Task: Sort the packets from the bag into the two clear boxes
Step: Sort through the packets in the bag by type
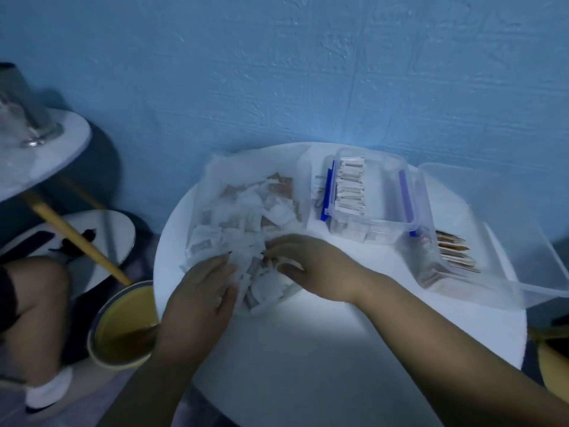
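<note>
A clear plastic bag (pixel 221 167) lies open on the round white table (pixel 308 349), filled with a heap of white and brown packets (pixel 249 211). My left hand (pixel 200 297) rests flat on the bag's near edge, fingers straight. My right hand (pixel 304 266) reaches into the heap, and its fingertips are hidden among the packets. A clear box with blue clips (pixel 385 192) holds a row of white packets (pixel 351 186). To its right a second clear box (pixel 492 211) holds brown packets (pixel 452 254) standing on edge.
A yellow stool (pixel 123 328) stands at the table's left edge, with a wooden leg (pixel 77 238) slanting above it. A small round side table (pixel 46 155) carries a metal object at the far left. A person's knee and white shoe show bottom left. Blue wall behind.
</note>
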The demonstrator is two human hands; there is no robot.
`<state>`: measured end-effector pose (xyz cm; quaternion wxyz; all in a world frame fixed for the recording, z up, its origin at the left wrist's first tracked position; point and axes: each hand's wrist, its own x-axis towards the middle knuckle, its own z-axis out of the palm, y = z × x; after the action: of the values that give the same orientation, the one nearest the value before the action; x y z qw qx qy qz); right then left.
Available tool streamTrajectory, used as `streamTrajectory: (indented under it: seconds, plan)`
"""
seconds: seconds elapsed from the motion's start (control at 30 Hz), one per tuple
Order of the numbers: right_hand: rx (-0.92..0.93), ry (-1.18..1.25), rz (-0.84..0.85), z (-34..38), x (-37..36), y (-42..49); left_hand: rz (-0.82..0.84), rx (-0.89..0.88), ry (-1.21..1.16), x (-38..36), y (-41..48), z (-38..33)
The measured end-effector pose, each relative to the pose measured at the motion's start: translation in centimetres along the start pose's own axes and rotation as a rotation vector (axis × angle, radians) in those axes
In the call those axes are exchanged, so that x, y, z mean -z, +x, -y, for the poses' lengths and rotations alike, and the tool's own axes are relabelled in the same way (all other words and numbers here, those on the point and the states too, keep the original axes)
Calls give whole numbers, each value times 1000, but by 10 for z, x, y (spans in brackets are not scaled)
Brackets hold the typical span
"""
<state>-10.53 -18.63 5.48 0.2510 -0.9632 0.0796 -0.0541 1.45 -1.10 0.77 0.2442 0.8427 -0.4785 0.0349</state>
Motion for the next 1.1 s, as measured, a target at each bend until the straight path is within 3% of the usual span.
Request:
streamTrajectory:
  seconds: [0.1, 0.2, 0.33, 0.5, 0.63, 0.83, 1.0, 1.1]
  plan:
    - [-24, -43, -62, 2, -7, 7, 105, 25, 43, -6, 4, -2]
    - [-47, -85, -20, 3, -20, 9, 218, -51, 130, -11, 6, 1]
    - [16, -166, 82, 4, -36, 3, 254, -139, -21, -8, -1, 3]
    - [1, -251, 130, 2, -36, -14, 115, -54, -77, 6, -1, 11]
    - [-70, -281, 131, 6, -27, -26, 142, -70, -14, 9, 6, 8]
    - [-153, -106, 30, 10, -29, -26, 131, -58, -43, 24, 18, 4]
    - [-267, 56, -94, 14, -36, -20, 232, -42, -201, 29, 22, 13]
    - [-271, 80, -126, 12, -43, -11, 270, -49, -174, 24, 23, 11]
